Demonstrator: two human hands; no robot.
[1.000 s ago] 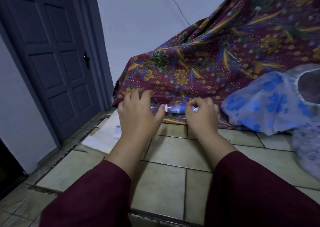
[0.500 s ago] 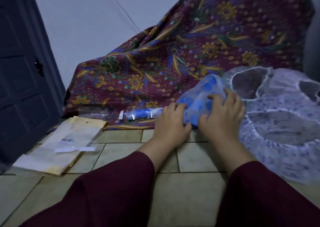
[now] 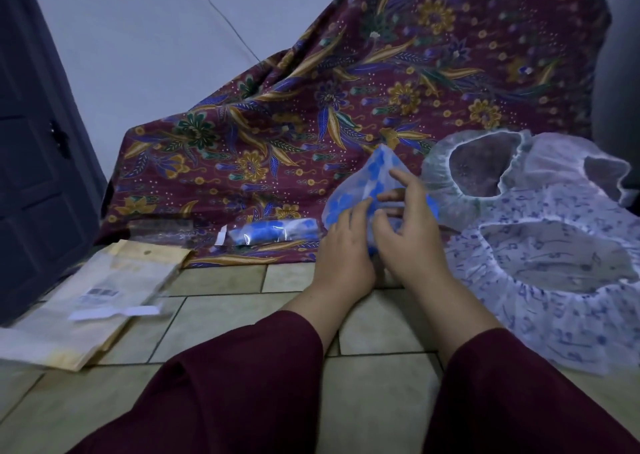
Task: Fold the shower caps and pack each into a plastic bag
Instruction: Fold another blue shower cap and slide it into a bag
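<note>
While both hands (image 3: pixel 377 242) pinch blue-flowered cap (image 3: pixel 363 183), barcode label (image 3: pixel 100 292) unreadable

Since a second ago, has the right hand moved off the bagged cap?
Yes. The right hand has gone right, away from the bagged cap lying on the patterned cloth, and now grips the blue-flowered cap.

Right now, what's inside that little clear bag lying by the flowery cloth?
The clear bag holds a rolled-up blue-flowered shower cap. The roll hides its inner folds, so nothing else inside can be made out.
</note>
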